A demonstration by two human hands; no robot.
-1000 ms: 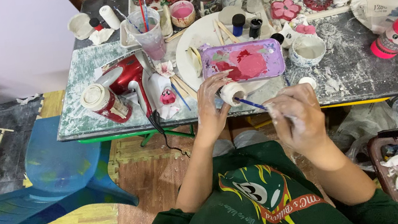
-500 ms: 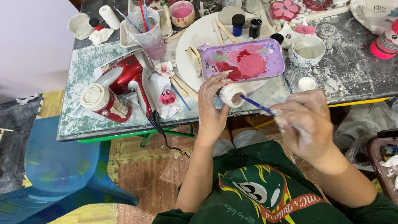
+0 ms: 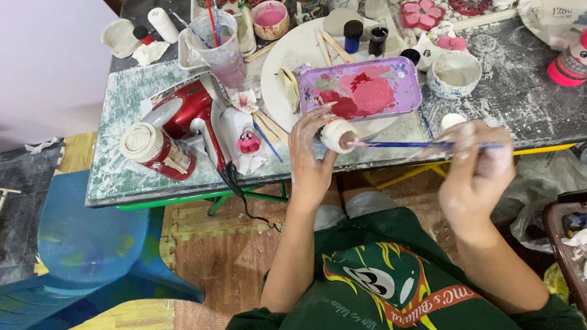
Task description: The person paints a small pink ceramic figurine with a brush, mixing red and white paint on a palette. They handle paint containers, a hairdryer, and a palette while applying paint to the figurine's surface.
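Craft workshop: paint-spattered table (image 3: 160, 175) crowded with paint pots (image 3: 271, 18).

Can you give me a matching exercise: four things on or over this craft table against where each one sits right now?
Things:
1. small white figure
2. blue-handled paintbrush
3. purple palette tray
4. red hair dryer

Places:
A. on the white round plate, smeared with pink and red paint
B. lying on the table's left part, beside a red can with a white lid
C. in the left hand, at the table's near edge
D. in the right hand, tip at the figure

Pairs: 1-C, 2-D, 3-A, 4-B
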